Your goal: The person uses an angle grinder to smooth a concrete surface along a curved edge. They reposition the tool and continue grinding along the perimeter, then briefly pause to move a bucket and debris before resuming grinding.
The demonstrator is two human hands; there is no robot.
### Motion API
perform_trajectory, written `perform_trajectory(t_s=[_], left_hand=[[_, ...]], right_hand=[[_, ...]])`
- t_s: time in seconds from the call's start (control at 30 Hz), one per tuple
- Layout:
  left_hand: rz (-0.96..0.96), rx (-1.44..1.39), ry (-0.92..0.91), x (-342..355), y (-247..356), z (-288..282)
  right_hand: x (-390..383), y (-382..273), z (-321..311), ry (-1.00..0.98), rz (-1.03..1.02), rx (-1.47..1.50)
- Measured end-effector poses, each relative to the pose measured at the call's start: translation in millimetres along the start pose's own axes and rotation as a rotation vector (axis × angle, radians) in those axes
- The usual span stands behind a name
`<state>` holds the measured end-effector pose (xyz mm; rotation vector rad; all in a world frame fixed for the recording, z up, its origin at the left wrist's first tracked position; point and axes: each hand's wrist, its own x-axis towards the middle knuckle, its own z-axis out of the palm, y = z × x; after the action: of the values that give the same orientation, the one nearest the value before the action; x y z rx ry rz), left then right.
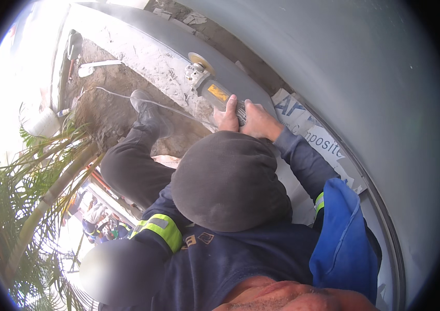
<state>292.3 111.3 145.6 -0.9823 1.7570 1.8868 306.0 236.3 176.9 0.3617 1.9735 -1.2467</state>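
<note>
Both hands grip a grey angle grinder point(213, 89) with a yellow label on its body. Its round disc point(200, 63) points away from me, over the pale, rough ledge point(165, 70) beside a grey panel; whether it touches either I cannot tell. My left hand point(227, 115) is closed around the rear of the body, thumb on top. Pressed close to it, my right hand point(261, 121) wraps the same end from the right side. A thin pale cable point(150, 104) runs left over the soil. My bent knee point(230, 181) hides part of the left forearm.
A large curved grey panel point(354, 67) fills the right side. Printed white sheeting point(318, 137) lies beside my right arm. Left are soil point(108, 85), a white-handled tool point(98, 66), a white container point(41, 123), palm fronds point(38, 197) and people point(101, 223). Blue cloth point(341, 238) hangs by my right arm.
</note>
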Motion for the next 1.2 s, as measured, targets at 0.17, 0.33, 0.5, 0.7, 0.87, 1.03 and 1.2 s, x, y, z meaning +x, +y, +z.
perform_trajectory(t_s=[0.17, 0.33, 0.5, 0.7, 0.87, 1.03, 1.2], left_hand=[[-0.027, -0.030, -0.017, 16, -1, -6], [0.020, -0.021, -0.038, 25, -2, -12], [-0.001, 0.004, -0.032, 42, -8, -19], [0.021, -0.070, -0.084, 49, -5, -20], [-0.067, -0.092, -0.145, 55, 4, -24], [-0.081, -0.096, -0.114, 39, 11, -16], [-0.042, -0.073, -0.068, 19, 3, -10]], right_hand=[[10, -3, 5, 0.026, 0.001, 0.021], [20, -4, 8, 0.034, -0.032, 0.052], [29, -4, 10, 0.036, -0.054, 0.040], [39, -5, 12, 0.009, -0.037, 0.013], [45, -16, 8, -0.027, -0.016, -0.037], [36, -11, 7, -0.003, -0.039, -0.029], [13, -6, 3, 0.009, -0.053, -0.022]])
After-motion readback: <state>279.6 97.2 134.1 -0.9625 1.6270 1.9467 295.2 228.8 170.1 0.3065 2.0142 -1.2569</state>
